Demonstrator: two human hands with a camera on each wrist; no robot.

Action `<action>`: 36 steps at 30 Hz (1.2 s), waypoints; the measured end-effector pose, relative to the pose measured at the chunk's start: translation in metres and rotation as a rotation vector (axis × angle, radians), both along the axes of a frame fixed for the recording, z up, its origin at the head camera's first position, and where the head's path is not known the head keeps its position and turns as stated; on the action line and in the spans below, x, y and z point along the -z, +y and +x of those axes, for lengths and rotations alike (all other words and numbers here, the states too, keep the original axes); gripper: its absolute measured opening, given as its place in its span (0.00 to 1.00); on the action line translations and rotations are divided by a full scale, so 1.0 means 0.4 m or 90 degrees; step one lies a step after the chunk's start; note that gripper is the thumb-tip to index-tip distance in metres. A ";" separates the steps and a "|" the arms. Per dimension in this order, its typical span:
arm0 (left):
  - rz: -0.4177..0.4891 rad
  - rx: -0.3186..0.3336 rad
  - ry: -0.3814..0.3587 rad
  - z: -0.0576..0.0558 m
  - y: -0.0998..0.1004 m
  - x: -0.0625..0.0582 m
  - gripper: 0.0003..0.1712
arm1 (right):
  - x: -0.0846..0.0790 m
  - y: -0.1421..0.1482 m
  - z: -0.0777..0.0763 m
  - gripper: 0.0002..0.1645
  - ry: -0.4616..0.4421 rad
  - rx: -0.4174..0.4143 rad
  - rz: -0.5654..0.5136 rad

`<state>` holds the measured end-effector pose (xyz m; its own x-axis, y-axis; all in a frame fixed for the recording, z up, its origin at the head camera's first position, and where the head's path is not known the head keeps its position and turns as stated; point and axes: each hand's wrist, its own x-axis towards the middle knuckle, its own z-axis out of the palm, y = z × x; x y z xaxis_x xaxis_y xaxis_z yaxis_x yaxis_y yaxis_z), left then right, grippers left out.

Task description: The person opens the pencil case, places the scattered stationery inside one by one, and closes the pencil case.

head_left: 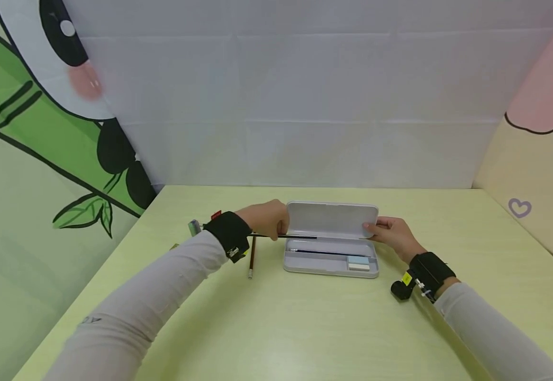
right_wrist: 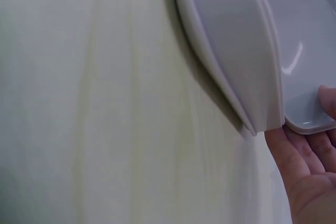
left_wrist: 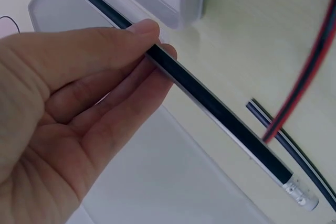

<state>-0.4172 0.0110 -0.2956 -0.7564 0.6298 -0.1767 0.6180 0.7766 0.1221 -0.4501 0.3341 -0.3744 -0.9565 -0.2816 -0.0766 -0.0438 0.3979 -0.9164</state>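
Observation:
A white pencil case (head_left: 321,264) lies unfolded on the table, its lid (head_left: 328,219) raised at the far side. Inside the case are a dark pencil (head_left: 324,252) and a blue-and-white eraser (head_left: 359,263). My left hand (head_left: 269,219) pinches a black pencil (left_wrist: 220,114) between thumb and fingers, close to the case's left end. This pencil has a silver ferrule and a pale eraser tip, and its other end reaches over the case. With thumb and fingers, my right hand (head_left: 392,238) holds the right edge of the lid.
Left of the case, a brown-red pencil (head_left: 251,259) lies on the table (head_left: 276,328). The left wrist view shows a red-and-black striped pencil (left_wrist: 304,66) and a dark striped pencil (left_wrist: 289,145). A small greenish-grey object (head_left: 194,227) stands beyond my left forearm. A white sheet hangs behind the table.

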 end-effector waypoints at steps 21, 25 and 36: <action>0.053 0.072 0.035 0.040 0.099 0.005 0.10 | 0.017 -0.024 0.082 0.35 -0.003 0.039 0.004; 0.072 0.060 0.044 0.040 0.109 0.012 0.10 | 0.017 -0.025 0.083 0.35 -0.005 0.041 0.005; 0.089 0.055 0.090 0.046 0.147 0.036 0.09 | 0.015 -0.029 0.083 0.35 -0.007 0.046 0.005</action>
<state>-0.3987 0.0697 -0.3101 -0.7092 0.7047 0.0215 0.7006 0.7011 0.1326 -0.4168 0.3225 -0.3803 -0.9735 -0.2111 -0.0885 -0.0051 0.4066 -0.9136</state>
